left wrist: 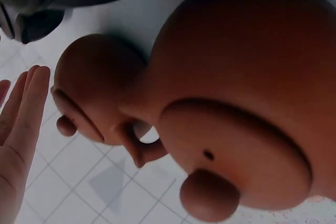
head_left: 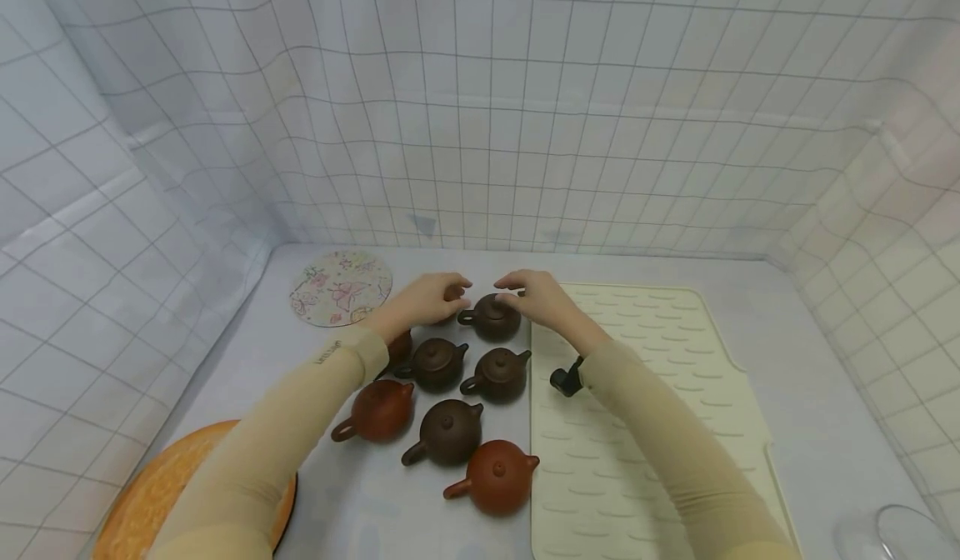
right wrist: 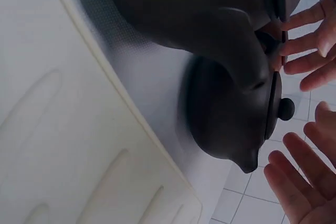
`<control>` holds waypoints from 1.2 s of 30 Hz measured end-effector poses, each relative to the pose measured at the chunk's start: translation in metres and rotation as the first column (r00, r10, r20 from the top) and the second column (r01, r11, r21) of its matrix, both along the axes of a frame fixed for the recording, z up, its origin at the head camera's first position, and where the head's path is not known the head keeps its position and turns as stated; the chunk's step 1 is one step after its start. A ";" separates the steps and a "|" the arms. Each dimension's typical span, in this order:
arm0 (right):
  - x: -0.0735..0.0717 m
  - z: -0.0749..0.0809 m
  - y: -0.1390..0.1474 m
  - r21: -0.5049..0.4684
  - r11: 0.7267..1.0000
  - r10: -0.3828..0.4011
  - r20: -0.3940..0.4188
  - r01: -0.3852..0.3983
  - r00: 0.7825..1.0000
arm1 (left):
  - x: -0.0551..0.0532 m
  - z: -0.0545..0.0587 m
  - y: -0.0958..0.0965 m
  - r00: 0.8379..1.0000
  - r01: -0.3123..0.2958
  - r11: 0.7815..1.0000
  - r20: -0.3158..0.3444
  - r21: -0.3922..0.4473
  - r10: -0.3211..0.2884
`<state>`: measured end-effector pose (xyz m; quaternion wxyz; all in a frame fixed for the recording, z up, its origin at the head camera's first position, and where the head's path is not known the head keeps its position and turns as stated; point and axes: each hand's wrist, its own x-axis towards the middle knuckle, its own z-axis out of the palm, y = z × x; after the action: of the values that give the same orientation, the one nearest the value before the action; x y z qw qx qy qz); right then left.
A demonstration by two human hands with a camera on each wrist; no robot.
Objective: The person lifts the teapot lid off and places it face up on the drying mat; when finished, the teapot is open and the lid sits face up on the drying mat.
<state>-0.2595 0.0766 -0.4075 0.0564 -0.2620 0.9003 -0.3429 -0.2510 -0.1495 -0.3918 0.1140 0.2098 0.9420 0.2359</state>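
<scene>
The grid-lined white curtain [head_left: 480, 127] bounds my work area at the back and sides. The white table [head_left: 360, 514] supports all items. The pale ribbed mat [head_left: 645, 327] lies on the right of the table, partly covered in the head view by my right sleeve [head_left: 675, 443]. The round orange tray [head_left: 165, 485] lies at near left, overlapped by my left sleeve [head_left: 277, 431]. The round patterned mat [head_left: 341, 285] lies at far left. My left hand [head_left: 423, 300] is partly open, thumb apart from fingers, gripping nothing; it is positioned at the rear red-brown teapot [left wrist: 92, 82], largely hiding it in the head view. My right hand [head_left: 542, 297] is also partly open, gripping nothing, beside the rear dark teapot [head_left: 495, 320]. That unit sits upright just left of the pale ribbed mat, handle left, spout right. In total, 8 teapots are visible: 4 dark brown, 4 red-brown. The round lid knob [right wrist: 286, 109] of the rear dark teapot is near my right thumb, separated by a visible gap
</scene>
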 end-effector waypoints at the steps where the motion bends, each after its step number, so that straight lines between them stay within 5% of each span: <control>1: 0.000 -0.001 -0.001 -0.005 1.000 -0.002 0.011 0.002 1.000 | 0.000 -0.002 0.002 1.000 -0.004 1.000 0.010 -0.002 0.004; 9: -0.001 -0.002 -0.010 0.039 0.999 0.000 0.030 -0.001 1.000 | -0.007 -0.019 0.008 0.999 0.029 0.999 0.025 -0.036 -0.029; 14: -0.003 -0.002 -0.013 0.074 0.997 -0.012 0.027 0.010 1.000 | -0.002 -0.013 0.014 0.999 -0.009 0.998 0.053 -0.056 0.012; 25: -0.006 -0.005 -0.018 0.096 0.995 -0.015 -0.030 0.018 0.999 | 0.002 -0.012 0.013 0.997 -0.074 0.997 0.001 -0.038 0.075; 31: -0.005 -0.011 -0.009 -0.040 0.997 -0.061 0.032 0.062 0.998 | 0.003 -0.013 0.014 0.994 -0.102 0.994 0.038 -0.042 0.103; 36: 0.000 -0.017 0.011 -0.231 0.959 -0.108 0.226 0.161 0.968 | 0.005 -0.017 0.020 0.995 -0.096 0.994 0.023 -0.058 0.097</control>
<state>-0.2592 0.0881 -0.4244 0.0949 -0.1669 0.8552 -0.4815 -0.2462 -0.1298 -0.4084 0.1204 0.1576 0.9558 0.2171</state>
